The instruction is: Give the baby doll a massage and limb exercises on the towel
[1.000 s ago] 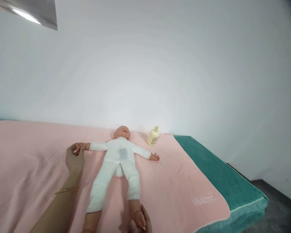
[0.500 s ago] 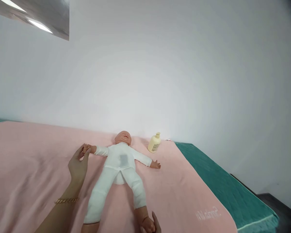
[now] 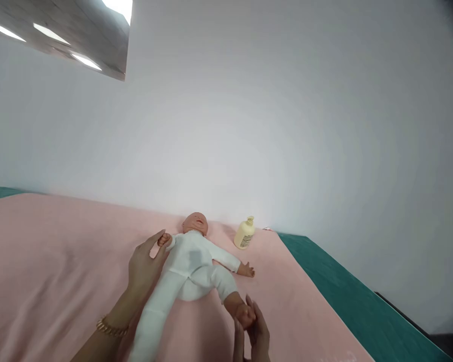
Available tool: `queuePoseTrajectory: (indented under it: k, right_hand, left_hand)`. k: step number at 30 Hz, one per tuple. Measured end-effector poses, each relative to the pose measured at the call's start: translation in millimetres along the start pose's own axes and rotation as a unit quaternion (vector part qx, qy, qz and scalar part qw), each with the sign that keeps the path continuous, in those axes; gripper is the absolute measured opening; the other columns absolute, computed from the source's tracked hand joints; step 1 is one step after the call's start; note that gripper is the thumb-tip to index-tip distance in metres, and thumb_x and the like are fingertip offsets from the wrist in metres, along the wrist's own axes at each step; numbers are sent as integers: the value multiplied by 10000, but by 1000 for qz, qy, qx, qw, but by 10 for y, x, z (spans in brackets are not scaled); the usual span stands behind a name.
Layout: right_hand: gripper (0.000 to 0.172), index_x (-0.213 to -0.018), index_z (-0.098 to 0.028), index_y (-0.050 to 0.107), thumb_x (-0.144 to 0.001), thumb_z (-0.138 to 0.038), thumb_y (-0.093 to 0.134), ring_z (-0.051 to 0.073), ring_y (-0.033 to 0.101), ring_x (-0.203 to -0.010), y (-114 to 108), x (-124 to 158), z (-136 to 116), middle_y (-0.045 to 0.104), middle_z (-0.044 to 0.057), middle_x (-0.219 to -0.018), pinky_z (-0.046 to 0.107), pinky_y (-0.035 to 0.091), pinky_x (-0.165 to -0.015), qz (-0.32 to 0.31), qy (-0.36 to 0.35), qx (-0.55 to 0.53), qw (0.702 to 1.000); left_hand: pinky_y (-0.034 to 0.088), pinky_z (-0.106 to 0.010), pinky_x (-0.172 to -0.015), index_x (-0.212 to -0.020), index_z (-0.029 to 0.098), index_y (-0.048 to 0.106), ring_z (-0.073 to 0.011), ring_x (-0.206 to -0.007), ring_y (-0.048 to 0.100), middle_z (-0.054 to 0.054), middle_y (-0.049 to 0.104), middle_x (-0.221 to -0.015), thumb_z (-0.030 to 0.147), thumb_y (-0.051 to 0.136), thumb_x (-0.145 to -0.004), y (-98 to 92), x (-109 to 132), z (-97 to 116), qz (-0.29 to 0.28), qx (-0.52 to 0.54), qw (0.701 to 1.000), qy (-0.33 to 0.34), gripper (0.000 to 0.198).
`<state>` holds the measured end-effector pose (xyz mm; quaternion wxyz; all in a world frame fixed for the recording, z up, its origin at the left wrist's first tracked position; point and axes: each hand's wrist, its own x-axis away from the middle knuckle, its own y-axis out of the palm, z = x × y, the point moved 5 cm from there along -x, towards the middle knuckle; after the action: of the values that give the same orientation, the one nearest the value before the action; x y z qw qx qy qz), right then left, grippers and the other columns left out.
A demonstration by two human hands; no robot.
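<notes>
A baby doll (image 3: 189,266) in a white outfit lies on its back on a pink blanket (image 3: 90,221), head toward the wall. My left hand (image 3: 145,261), a gold bracelet at its wrist, pinches the doll's fist on the left side between thumb and fingers. At the lower middle, my right hand (image 3: 254,332) has its fingers and thumb around the doll's foot on the right side, and that leg is bent at the knee. The doll's other arm stretches out to the right, its hand open. The other foot is out of view.
A pale yellow pump bottle (image 3: 244,234) stands on the blanket, right of the doll's head. Green cloth (image 3: 347,296) shows beyond the blanket's right edge. A white wall (image 3: 249,125) rises behind, with a reflective panel (image 3: 79,35) at the upper left.
My left hand has brought the doll's fist inward toward its body. My right hand has raised the foot, and the leg has gone from straight to bent. The view has shifted slightly.
</notes>
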<state>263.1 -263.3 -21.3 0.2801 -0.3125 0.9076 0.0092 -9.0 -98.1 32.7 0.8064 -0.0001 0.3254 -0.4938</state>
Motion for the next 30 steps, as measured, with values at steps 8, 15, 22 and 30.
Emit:
queuePoseTrajectory:
  k: [8,15,22,30]
  right_hand:
    - [493,-1411,-150,435,-983,-394,452,268,572,-1252,606,-606,-434,581,169,-1368,369,546,-900,-76,-155,-14,985]
    - [397,-1358,-180,465,-988,-320,442,246,571,-1239,1170,-878,-711,594,153,-1322,404,533,-938,-116,-247,-92,958]
    - [421,-1363,-179,451,-977,-347,456,268,572,-1227,1227,-799,-408,581,160,-1320,433,511,-960,-95,-229,-105,963]
    - [497,-1396,-177,419,-974,-439,436,284,525,-1283,1147,-882,-252,545,171,-1377,468,475,-994,-72,-123,-117,983]
  left_hand:
    - [487,-328,-839,-1060,201,662,-182,-947,708,-28,758,-1046,175,480,-977,171,29,423,57,-92,892,438,202]
    - [476,-330,-876,-1045,191,634,-175,-981,675,-33,733,-1049,103,482,-958,258,164,454,-23,-87,870,484,196]
    - [467,-353,-914,-1051,185,614,-200,-1018,652,-38,721,-1021,84,500,-943,330,176,381,-59,-70,873,479,187]
    - [482,-335,-906,-1087,211,633,-184,-1036,656,-28,726,-1058,131,542,-944,333,133,297,-71,-57,886,455,187]
